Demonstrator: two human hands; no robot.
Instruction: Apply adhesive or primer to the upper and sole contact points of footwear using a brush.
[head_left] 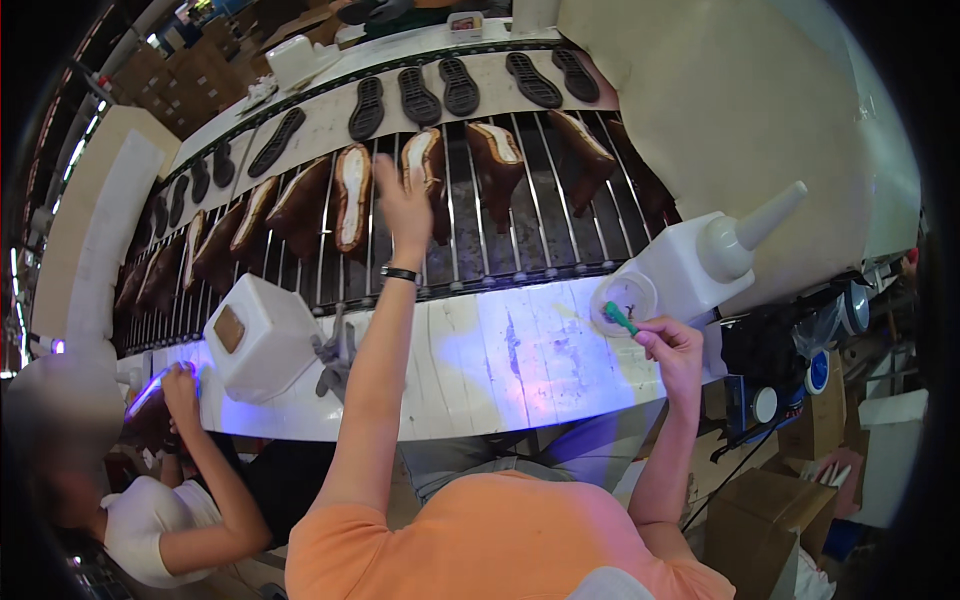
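My left hand point(405, 205), a dark band at its wrist, reaches over the metal rack with its fingers stretched out and slightly blurred. Nothing shows in it. Beside it lie brown boot uppers, bottoms up, with pale undersides: one upper point(352, 200) just to its left, another upper point(424, 152) partly behind the fingers. I cannot tell whether the hand touches either. At the right, my right hand point(675, 350) pinches a small green-handled brush point(620, 318). The brush's head is in a round white cup point(640, 289) attached to a white bottle with a long spout point(690, 262).
Black shoe soles point(419, 97) line the strip beyond the rack. A white square container point(262, 340) and grey gloves point(337, 352) sit on the white ledge point(470, 360). At the left, a co-worker's hand point(181, 395) holds a brown upper under violet light. Cardboard boxes point(765, 520) stand lower right.
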